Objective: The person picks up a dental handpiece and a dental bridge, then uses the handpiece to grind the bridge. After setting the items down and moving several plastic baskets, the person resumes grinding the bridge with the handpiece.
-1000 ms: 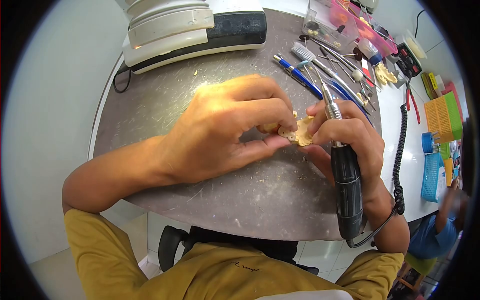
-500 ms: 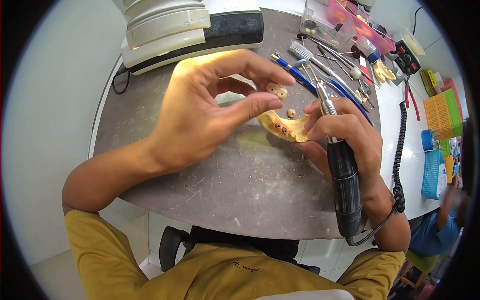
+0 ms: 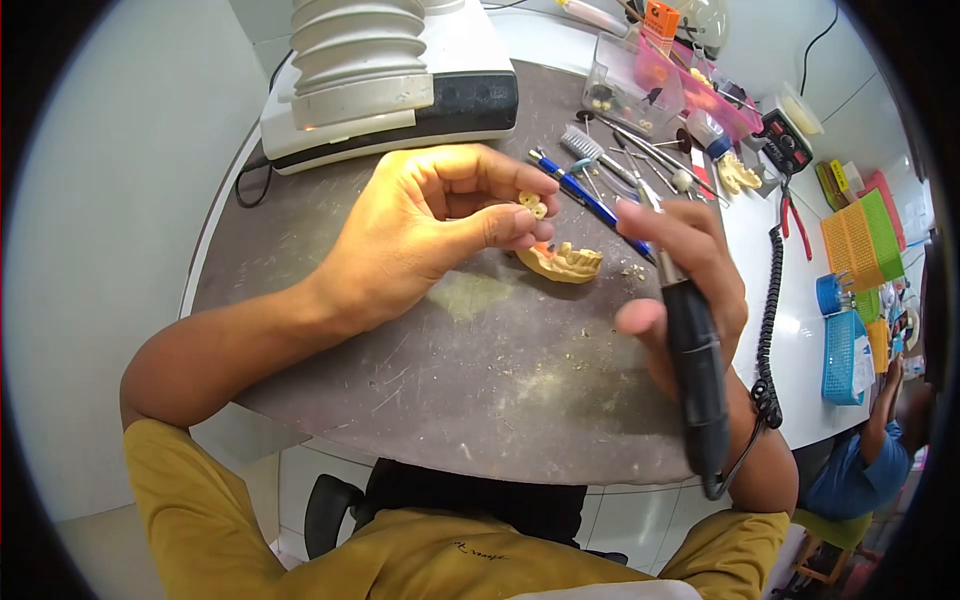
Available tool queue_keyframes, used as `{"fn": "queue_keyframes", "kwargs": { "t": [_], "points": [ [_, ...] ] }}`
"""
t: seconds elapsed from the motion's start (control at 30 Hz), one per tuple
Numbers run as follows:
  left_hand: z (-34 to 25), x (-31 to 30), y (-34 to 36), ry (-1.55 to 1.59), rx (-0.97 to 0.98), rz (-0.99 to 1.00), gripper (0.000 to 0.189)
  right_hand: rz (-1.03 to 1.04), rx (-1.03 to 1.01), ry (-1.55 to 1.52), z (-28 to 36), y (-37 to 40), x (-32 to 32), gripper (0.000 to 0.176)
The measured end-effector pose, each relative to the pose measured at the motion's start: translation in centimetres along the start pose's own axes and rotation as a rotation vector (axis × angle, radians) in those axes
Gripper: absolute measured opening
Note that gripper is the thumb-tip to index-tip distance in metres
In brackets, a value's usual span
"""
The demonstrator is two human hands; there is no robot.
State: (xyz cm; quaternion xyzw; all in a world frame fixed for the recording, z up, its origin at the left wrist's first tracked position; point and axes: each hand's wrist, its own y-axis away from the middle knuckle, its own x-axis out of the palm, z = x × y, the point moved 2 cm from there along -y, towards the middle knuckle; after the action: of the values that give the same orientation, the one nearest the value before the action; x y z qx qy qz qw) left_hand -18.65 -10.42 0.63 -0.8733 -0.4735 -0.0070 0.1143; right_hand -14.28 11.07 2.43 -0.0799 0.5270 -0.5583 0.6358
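Observation:
My left hand (image 3: 425, 228) pinches a small cream tooth piece (image 3: 533, 205) between thumb and fingertips, held just above the grey round table (image 3: 470, 360). Right below and beside it a yellow dental jaw model (image 3: 562, 262) lies on the table, touched by no hand. My right hand (image 3: 690, 285) grips a black and silver rotary handpiece (image 3: 690, 370), its metal tip pointing up and away, to the right of the model. A coiled black cord (image 3: 768, 320) runs from the handpiece.
A white and black suction unit (image 3: 385, 85) stands at the back of the table. Several pens, brushes and burs (image 3: 610, 165) lie at the back right. Plastic boxes, pliers and coloured baskets (image 3: 860, 240) fill the white bench on the right, where another person in blue (image 3: 860, 460) sits.
My left hand lifted the tooth piece off the jaw model. My right hand let go of the model, which now lies on the table, and drew back with the handpiece.

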Motion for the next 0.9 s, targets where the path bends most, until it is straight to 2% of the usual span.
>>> {"fn": "queue_keyframes", "kwargs": {
  "t": [0.07,0.1,0.17,0.2,0.37,0.43,0.47,0.5,0.67,0.7,0.77,0.9],
  "points": [
    [0.1,0.0,0.0,0.006,-0.035,0.022,0.031,-0.166,0.115,-0.264,0.2,0.1,0.1,0.048],
    [0.1,0.0,0.0,0.010,-0.024,0.021,0.031,-0.161,0.108,-0.257,0.3,0.1,-0.3,0.048],
    [0.2,0.1,0.0,0.000,-0.050,0.063,0.029,-0.013,0.425,-0.271,0.1,-0.1,-0.7,0.033],
    [0.3,0.1,0.0,0.003,-0.045,0.058,0.029,-0.002,0.502,-0.321,0.2,-0.2,-0.6,0.020],
    [0.8,0.1,-0.3,0.061,-0.079,0.101,0.019,-0.008,0.411,-0.363,-0.2,-0.9,0.3,0.019],
    [0.8,0.1,-0.3,0.075,-0.078,0.114,0.016,0.109,0.361,-0.381,-0.6,-0.5,0.5,0.020],
    [0.8,0.1,-0.3,0.071,-0.090,0.115,0.017,0.055,0.384,-0.407,-0.5,-0.3,0.5,0.018],
    [0.8,0.1,-0.3,0.067,-0.092,0.103,0.018,0.011,0.268,-0.420,-0.9,-0.3,1.0,0.019],
    [0.7,0.2,-0.2,0.049,-0.131,0.097,0.018,0.028,0.141,-0.426,-1.1,-0.2,1.0,0.021],
    [0.6,0.2,-0.2,0.048,-0.135,0.097,0.018,0.026,0.144,-0.427,-1.0,-0.3,0.8,0.021],
    [0.6,0.3,-0.1,0.042,-0.133,0.072,0.018,0.189,0.203,-0.391,-0.6,-0.3,0.6,0.016],
    [0.6,0.3,-0.1,0.055,-0.129,0.072,0.018,0.196,0.203,-0.399,-0.8,-0.2,1.1,0.017]
  ]
}}
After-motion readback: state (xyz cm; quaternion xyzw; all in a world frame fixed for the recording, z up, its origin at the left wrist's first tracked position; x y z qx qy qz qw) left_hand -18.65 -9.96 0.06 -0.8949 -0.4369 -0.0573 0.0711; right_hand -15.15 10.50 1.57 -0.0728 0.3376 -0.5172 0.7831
